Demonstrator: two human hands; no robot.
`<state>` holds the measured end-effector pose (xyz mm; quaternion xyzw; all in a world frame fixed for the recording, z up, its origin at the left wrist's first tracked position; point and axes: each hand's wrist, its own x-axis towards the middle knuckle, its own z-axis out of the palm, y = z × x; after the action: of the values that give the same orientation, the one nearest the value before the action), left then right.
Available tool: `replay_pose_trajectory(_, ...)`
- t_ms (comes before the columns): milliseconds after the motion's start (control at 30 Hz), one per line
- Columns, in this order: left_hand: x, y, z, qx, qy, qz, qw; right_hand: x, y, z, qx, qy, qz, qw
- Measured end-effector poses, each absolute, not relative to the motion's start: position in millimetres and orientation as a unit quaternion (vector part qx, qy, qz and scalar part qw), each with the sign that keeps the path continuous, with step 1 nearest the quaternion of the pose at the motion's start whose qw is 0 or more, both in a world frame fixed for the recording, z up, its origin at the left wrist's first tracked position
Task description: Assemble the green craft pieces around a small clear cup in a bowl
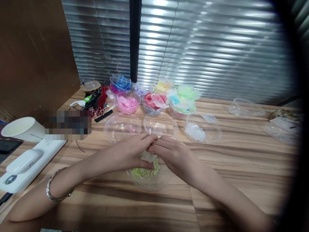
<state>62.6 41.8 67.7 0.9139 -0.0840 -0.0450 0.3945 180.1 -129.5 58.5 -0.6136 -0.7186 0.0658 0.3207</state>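
Observation:
My left hand (138, 149) and my right hand (171, 151) meet over a clear plastic bowl (149, 184) near the middle of the table. Light green pieces (142, 172) lie in that bowl, partly covered by my left thumb. Between my hands shows a small translucent plastic bag (147, 157), pinched by the left fingers. The right fingertips press together at its upper edge, where the exact grip is hidden. Just beyond the hands stand two clear bowls, one on the left (108, 129) with a little pink in it and one on the right (175, 124).
Bowls of pink (126, 103), red (155, 100) and blue packets (123, 83) line the back by the blinds. A clear bowl (219, 133) holds a white packet (195, 132). Leftward are red and black wires (98, 98), a paper cup (24, 129) and a white power strip (45, 151).

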Motion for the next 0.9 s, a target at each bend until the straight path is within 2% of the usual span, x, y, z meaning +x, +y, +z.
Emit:
replay_pose_trajectory(333,63,40,70,0.914,-0.075,-0.054,0.395,179,-134,68,-0.617,-0.698,0.116,0.345)
replay_pose_trajectory(600,64,38,72,0.914,-0.078,-0.062,0.393,180,-133,60,-0.639,-0.690,0.059,0.335)
replay_pose_trajectory(900,64,39,71,0.901,-0.080,-0.046,0.423,174,-133,57,-0.667,-0.679,0.064,0.301)
